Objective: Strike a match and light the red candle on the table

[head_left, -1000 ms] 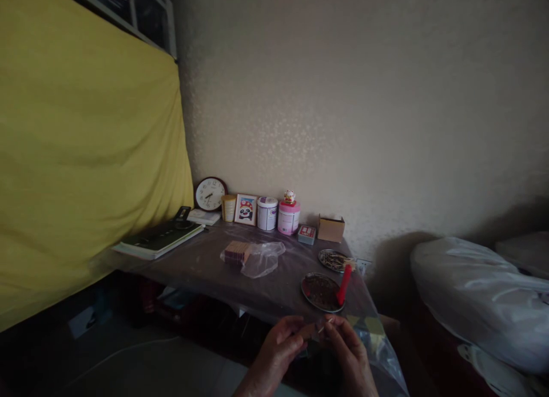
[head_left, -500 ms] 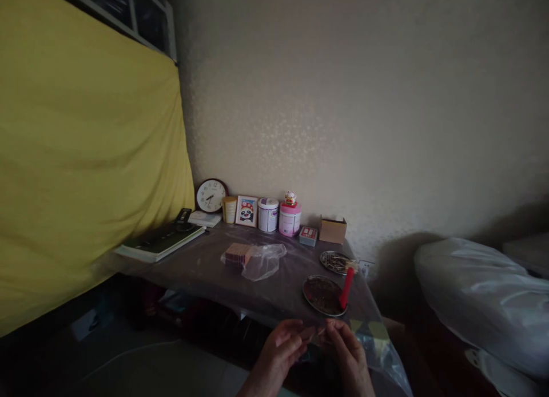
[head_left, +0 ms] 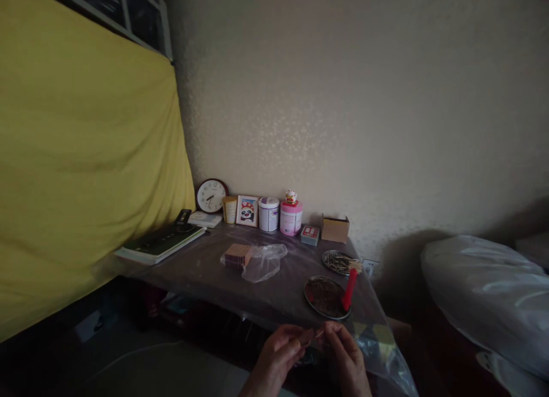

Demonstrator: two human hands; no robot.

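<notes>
Pinched in my left hand (head_left: pixel 281 351) is a small brown matchbox (head_left: pixel 306 336). My right hand (head_left: pixel 345 348) is closed, its thumb and fingertips around a thin matchstick (head_left: pixel 319 331) whose tip is by the box. Both hands are held in front of the table's near edge. Just beyond them, a red candle (head_left: pixel 349 291) stands slightly tilted at the right side of a dark round dish (head_left: pixel 315 312) with a metal rim. Behind it, a second dish (head_left: pixel 325 262) holds several thin sticks. Further left, a stack of small brown boxes (head_left: pixel 238 255) lies partly in a clear plastic bag (head_left: pixel 266 262).
Along the wall stand a round clock (head_left: pixel 212 195), a paper cup (head_left: pixel 230 210), a panda picture (head_left: pixel 247 211), two tins (head_left: pixel 269 215), a red-topped case (head_left: pixel 309 234) and an open cardboard box (head_left: pixel 335 229). A dark green book (head_left: pixel 163 242) lies left. Plastic sheeting (head_left: pixel 392 357) hangs over the right edge.
The view has shifted very slightly. My fingers have moved a little, and the matchbox and matchstick are now closer together and show more plainly. Things on the table stay put.
</notes>
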